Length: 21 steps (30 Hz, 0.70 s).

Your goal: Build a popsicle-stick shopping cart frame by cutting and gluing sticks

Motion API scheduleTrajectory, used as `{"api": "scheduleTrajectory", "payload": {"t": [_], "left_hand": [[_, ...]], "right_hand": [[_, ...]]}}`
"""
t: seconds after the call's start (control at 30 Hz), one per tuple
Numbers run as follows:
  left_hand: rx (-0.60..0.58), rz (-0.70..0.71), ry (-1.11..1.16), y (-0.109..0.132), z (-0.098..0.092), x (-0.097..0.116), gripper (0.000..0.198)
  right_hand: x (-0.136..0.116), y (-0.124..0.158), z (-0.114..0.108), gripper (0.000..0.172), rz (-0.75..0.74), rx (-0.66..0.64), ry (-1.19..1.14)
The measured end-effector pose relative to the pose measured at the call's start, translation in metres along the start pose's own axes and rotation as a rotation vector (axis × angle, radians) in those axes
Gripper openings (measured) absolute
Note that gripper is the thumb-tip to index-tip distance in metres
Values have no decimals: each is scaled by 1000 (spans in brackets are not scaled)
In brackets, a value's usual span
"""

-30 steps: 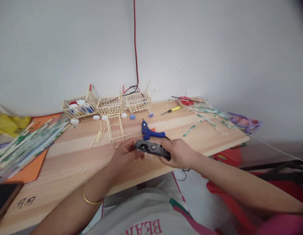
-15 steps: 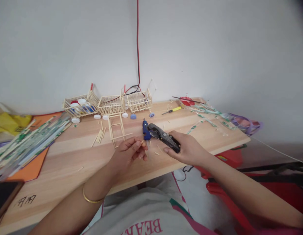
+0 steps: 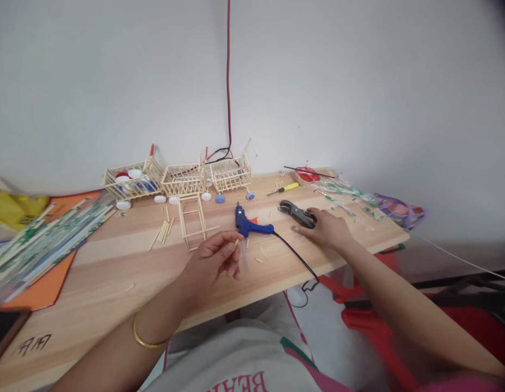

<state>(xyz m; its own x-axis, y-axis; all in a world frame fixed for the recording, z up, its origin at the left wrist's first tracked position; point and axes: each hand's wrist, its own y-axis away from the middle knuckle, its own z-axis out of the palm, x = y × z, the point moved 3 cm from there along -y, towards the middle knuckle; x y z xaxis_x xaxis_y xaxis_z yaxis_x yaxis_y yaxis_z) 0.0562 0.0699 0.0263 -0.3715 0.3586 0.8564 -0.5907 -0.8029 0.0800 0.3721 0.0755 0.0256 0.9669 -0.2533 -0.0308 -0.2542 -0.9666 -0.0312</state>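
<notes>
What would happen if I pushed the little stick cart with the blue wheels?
The little stick cart might roll, since it has round blue wheels, if they turn. It's probably light and easy to break, because its sides are thin sticks with gaps between. Pushed left, it may bump the next cart close beside it.

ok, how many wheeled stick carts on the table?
3, in a row by the wall: left cart, middle cart, right cart. The ladder-like frame in front shows no wheels, so not counted. None seem hidden.
</notes>
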Motion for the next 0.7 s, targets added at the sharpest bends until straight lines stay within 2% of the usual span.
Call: {"api": "scheduleTrajectory", "payload": {"t": [0.13,0.3,0.4,0.47,0.53,0.6,0.7], "left_hand": [[-22,-18,-24,-1,0,-3,13],[-21,-32,-118,-3,-4,-5,15],[-42,-26,-170,-2,-6,-7,16],[-61,-5,-211,0,-7,-9,16],[-77,34,-269,2,-6,-9,15],[-79,85,-346,5,-4,-7,16],[-53,114,-414,9,4,7,21]], "right_hand": [[11,-13,13,80,-30,35,63],[2,-18,18,84,-122,44,44],[-7,-15,10,81,-121,145,49],[-19,-10,0,69,-184,252,0],[-35,-2,-13,50,-306,319,-121],[-56,8,-29,33,-449,328,-294],[-94,28,-57,22,-642,321,-554]]}}
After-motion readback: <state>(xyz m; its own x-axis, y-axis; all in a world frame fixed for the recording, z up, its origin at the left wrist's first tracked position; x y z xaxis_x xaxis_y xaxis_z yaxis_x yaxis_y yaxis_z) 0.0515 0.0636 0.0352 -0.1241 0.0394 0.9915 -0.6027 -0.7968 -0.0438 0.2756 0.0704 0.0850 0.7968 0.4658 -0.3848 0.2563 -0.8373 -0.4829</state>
